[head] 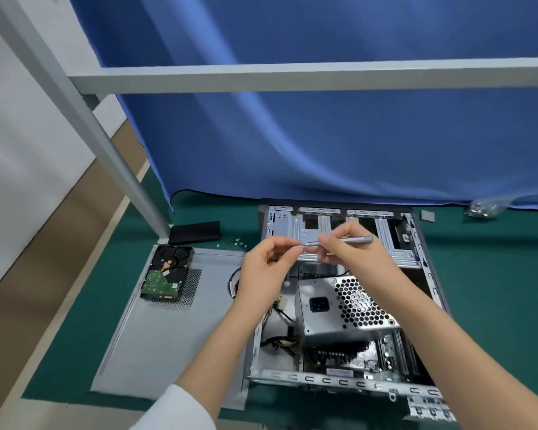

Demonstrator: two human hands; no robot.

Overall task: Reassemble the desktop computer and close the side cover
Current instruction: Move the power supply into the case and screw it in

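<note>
Grey sheet steel fills the near half of the scene: the open desktop computer case point(339, 305) lies on its side on the green-matted worktop point(494, 274), its interior facing up so the person can reach in. Nearest me inside it sits the silver boxy power supply with a honeycomb grille point(345, 308), with black and yellow cables point(280, 321) spilling loose beside it, so by my reading the wiring is not yet tidied.

Just left of the case, the flat grey side cover point(156, 321) lies on the worktop, still off, and it serves as a tray for a bare hard drive with its green circuit board upward point(165, 274). I judge the drive is waiting to go back into the case.

Above the case's far bays, both hands meet. The right hand point(345, 249) grips a slim silver pen-style screwdriver point(351, 240) held level, fingers curled round the barrel. The left hand point(267, 268) pinches at the tool's tip with its fingers; it looks as if a bit or a screw is being seated there, though the piece is too small to tell.

Farther back, a few tiny screws point(239, 242) lie near a black rectangular block point(196, 231), and a blue cloth curtain point(323, 119) hangs behind a grey metal frame point(292, 76).
</note>
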